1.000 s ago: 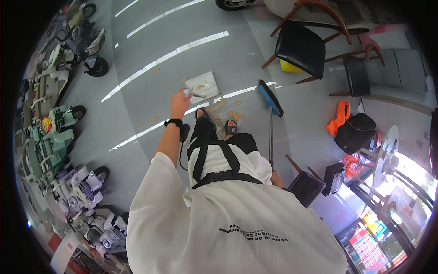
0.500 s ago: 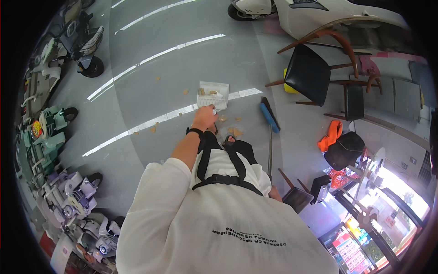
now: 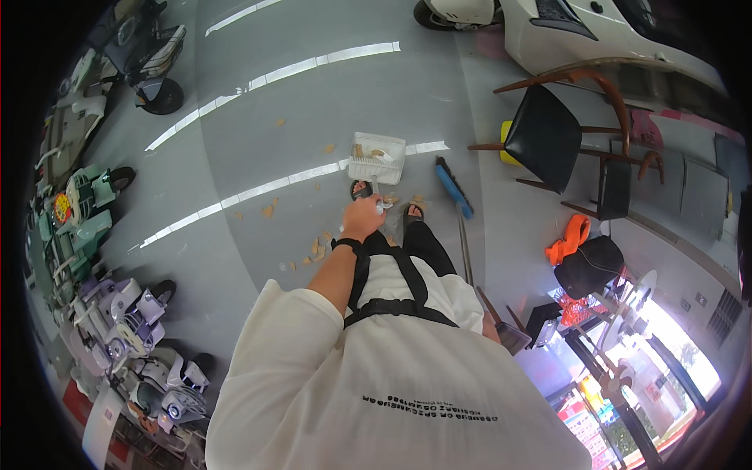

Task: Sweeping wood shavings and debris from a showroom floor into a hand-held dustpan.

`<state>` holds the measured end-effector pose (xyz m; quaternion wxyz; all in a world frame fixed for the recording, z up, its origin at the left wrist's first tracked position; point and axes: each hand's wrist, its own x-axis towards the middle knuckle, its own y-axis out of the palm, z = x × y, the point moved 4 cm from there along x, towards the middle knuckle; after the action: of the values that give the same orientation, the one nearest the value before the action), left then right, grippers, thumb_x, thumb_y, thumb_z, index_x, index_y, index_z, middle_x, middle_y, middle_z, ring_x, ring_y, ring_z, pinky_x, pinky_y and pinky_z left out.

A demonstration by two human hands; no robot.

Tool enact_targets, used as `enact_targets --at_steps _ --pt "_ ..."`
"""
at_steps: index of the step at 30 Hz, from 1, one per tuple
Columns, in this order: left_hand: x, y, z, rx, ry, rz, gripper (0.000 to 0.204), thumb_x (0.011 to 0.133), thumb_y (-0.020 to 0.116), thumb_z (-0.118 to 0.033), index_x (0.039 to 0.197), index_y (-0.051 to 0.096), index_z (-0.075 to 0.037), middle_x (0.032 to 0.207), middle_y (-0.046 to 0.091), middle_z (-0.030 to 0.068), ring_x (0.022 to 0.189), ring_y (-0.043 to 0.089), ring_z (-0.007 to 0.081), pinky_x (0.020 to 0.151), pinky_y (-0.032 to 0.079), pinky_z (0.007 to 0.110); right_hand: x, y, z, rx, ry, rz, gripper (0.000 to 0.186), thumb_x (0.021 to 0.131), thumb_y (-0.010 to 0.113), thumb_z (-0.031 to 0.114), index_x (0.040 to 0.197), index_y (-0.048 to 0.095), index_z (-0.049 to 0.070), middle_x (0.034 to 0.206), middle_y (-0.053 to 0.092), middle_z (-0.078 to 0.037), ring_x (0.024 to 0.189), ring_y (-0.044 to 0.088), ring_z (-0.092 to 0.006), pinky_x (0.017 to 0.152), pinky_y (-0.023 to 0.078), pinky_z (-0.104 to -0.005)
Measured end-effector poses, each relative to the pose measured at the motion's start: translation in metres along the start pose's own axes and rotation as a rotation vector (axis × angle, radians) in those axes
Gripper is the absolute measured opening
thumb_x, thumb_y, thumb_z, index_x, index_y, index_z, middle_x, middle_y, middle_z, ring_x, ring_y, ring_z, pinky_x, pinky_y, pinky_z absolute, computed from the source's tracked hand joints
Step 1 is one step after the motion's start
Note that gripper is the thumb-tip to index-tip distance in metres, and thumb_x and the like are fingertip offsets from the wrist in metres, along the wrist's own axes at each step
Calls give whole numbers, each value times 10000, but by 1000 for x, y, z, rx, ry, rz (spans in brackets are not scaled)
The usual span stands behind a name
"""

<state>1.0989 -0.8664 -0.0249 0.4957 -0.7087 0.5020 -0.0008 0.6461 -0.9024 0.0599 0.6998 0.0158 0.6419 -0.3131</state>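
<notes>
My left hand (image 3: 363, 219) is closed around the handle of a white dustpan (image 3: 363, 170), which lies flat or nearly so on the floor ahead of my feet. Several tan scraps (image 3: 358, 150) and a whitish piece sit inside the pan. To its right is a broom (image 3: 452, 188) with a blue head and dark bristles. Its pole runs back toward my right hand (image 3: 491, 329), which is mostly hidden by my shirt; the pole's course and tilt show it is held there. More tan scraps (image 3: 317, 247) are scattered on the floor to the left, and others lie between my sandalled feet.
A black-seated wooden chair (image 3: 542, 137) stands at the right, a yellow object (image 3: 509, 141) behind its leg. Nearer are a black stool (image 3: 589, 266) with orange cloth (image 3: 569, 239) and a fan (image 3: 619, 380). Parked scooters (image 3: 133, 321) line the left; a white vehicle (image 3: 540, 35) is far right.
My feet have stepped forward and apart. My left hand has drawn back toward me, still on the dustpan handle. The broom head has shifted slightly left, and scraps formerly behind my left arm now show.
</notes>
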Motion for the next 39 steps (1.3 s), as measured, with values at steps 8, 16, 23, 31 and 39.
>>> enact_targets --at_steps 8,16,23,31,39 --pt "-16 10 4 -139 -91 -42 324 708 701 -240 1021 684 -158 887 683 169 862 647 357 767 529 441 62 -57 63 -186 -20 53 516 729 712 340 978 644 -107 883 685 -182 822 666 -249 718 502 -373" --pt "4 1 -5 -192 -143 -77 302 707 709 -269 993 704 -175 936 687 146 892 640 360 774 524 439 136 -119 115 -277 -84 167 492 736 718 314 994 636 -97 888 680 -187 810 663 -245 710 506 -381" --pt "0 10 -18 -251 -319 -272 286 722 721 -251 983 706 -137 867 693 142 837 658 350 734 522 403 171 -163 113 -555 -240 55 408 811 593 300 975 602 -74 953 663 -219 911 651 -284 775 490 -389" --pt "7 19 -15 -365 -488 -489 296 731 706 -259 977 710 -94 871 691 169 830 666 346 715 520 394 169 -170 105 337 70 241 340 879 481 405 855 526 69 769 476 -38 718 443 -162 651 397 -296" --pt "18 24 -22 -375 -541 -565 331 716 705 -290 981 718 -91 878 686 198 865 659 367 739 517 404 140 -172 144 -217 -354 117 347 869 457 317 867 529 -23 814 573 -138 745 490 -202 678 436 -373"
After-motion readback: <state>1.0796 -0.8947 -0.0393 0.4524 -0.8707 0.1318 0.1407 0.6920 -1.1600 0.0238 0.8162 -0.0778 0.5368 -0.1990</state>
